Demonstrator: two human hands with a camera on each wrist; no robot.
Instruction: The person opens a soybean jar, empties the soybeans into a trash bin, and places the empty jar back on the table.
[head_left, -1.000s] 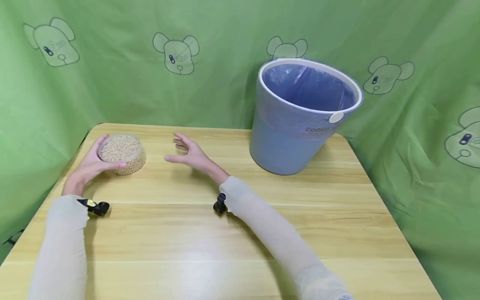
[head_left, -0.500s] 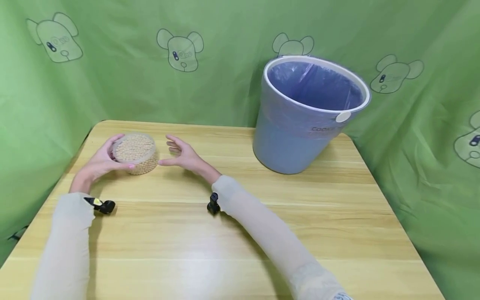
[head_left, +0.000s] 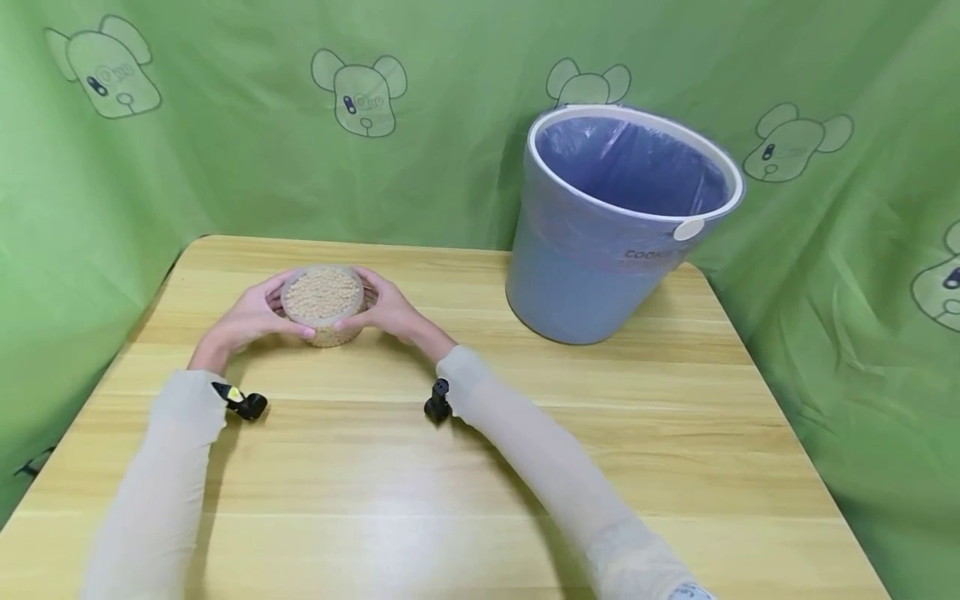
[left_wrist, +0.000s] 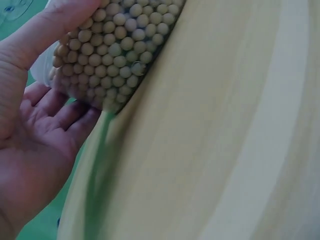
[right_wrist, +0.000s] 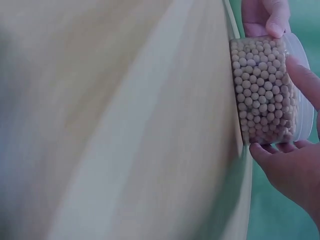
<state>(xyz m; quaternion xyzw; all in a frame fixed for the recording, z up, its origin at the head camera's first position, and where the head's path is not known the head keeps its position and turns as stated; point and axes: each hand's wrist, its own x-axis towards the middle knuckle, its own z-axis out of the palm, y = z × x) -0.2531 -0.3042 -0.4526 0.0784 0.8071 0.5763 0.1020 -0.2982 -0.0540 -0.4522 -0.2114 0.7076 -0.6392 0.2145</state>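
Observation:
A clear round tub [head_left: 324, 298] packed with small beige balls is upright between the two hands, close over the back left of the table. My left hand [head_left: 255, 318] grips its left side, thumb across the front and fingers round the back. On the opposite side my right hand [head_left: 393, 312] holds it the same way, thumb at the front near the rim. The left wrist view has the tub [left_wrist: 107, 57] at the top, left fingers [left_wrist: 62, 112] curled against it. Both hands meet the tub [right_wrist: 262, 90] in the right wrist view.
A tall blue bin [head_left: 577, 267] with a white rim and a plastic liner stands at the back right of the wooden table [head_left: 420, 467]. Green cloth [head_left: 450, 167] with mouse-face drawings hangs behind and at the sides. A small black camera [head_left: 438, 402] sits on each wrist.
The tub has moved right along the back of the table with my left hand. My right hand, apart from it before, has closed on its right side.

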